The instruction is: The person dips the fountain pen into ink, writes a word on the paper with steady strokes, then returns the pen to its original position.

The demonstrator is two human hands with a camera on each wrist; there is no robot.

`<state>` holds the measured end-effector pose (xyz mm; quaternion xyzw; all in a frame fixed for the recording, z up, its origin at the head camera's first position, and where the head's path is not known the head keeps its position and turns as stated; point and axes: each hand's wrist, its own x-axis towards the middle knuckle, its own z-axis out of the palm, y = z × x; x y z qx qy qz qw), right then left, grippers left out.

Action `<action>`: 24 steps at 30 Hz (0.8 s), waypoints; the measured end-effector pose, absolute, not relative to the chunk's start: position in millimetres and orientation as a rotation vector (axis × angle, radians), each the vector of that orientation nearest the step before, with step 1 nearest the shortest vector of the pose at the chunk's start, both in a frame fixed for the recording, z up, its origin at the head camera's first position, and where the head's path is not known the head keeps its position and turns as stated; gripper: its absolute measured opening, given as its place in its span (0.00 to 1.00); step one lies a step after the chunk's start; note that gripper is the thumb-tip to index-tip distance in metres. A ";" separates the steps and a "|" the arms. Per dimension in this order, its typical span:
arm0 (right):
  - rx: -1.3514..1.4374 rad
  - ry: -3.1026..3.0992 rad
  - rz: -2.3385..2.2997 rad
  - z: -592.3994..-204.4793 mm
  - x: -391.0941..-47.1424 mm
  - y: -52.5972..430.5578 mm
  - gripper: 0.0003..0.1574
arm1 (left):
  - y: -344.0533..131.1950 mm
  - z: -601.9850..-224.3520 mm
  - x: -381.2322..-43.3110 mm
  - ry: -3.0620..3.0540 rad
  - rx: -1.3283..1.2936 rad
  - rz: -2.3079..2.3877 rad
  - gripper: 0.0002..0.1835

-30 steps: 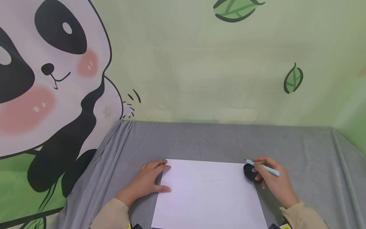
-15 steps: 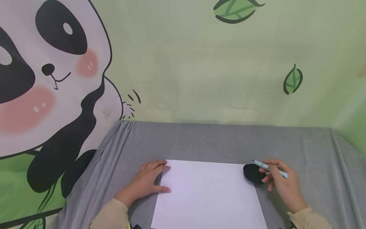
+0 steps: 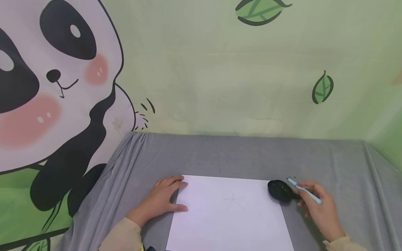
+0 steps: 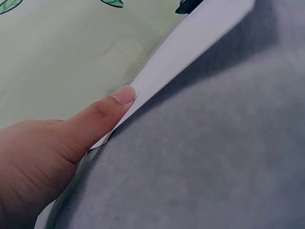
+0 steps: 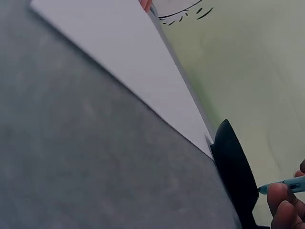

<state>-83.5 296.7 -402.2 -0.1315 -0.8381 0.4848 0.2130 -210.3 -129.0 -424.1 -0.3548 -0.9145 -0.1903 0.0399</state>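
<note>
A white sheet of paper (image 3: pixel 220 223) lies in front of me, with thin faint crossing strokes (image 3: pixel 233 198) near its upper middle. My left hand (image 3: pixel 158 197) rests at its left edge, fingers spread; in the left wrist view the thumb (image 4: pixel 102 114) lies on the paper's edge. My right hand (image 3: pixel 320 205), right of the sheet, pinches a light blue pen (image 3: pixel 306 191), its dark tip pointing up and left, off the paper. A rounded black object (image 3: pixel 279 190) sits over the top right corner, a narrow part reaching toward my right fingers. Its kind is unclear, as is whether they touch it.
Grey cloth (image 3: pixel 220 153) covers the table and hangs in folds on the left. A pale green wall (image 3: pixel 204 80) with printed leaves and a large panda (image 3: pixel 103 87) stands behind it.
My right hand has moved right and slightly down with the pen, away from the paper's corner, uncovering more of the black object. My left hand and the paper have stayed in place.
</note>
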 end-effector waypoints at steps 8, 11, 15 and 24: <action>-0.387 -2.402 1.327 -411.4 -81.0 299.7 0.15 | -129.0 -422.3 -209.2 -2.790 -1.099 -0.564 0.39; -0.392 -2.431 1.314 -413.0 -80.1 299.7 0.16 | -128.8 -421.2 -208.7 -2.796 -1.097 -0.566 0.39; -0.385 -2.473 1.252 -413.1 -77.9 298.5 0.16 | -128.5 -420.0 -207.9 -2.793 -1.096 -0.565 0.39; -0.362 -2.618 1.037 -409.2 -72.1 296.8 0.16 | -128.3 -420.6 -208.4 -2.791 -1.096 -0.559 0.39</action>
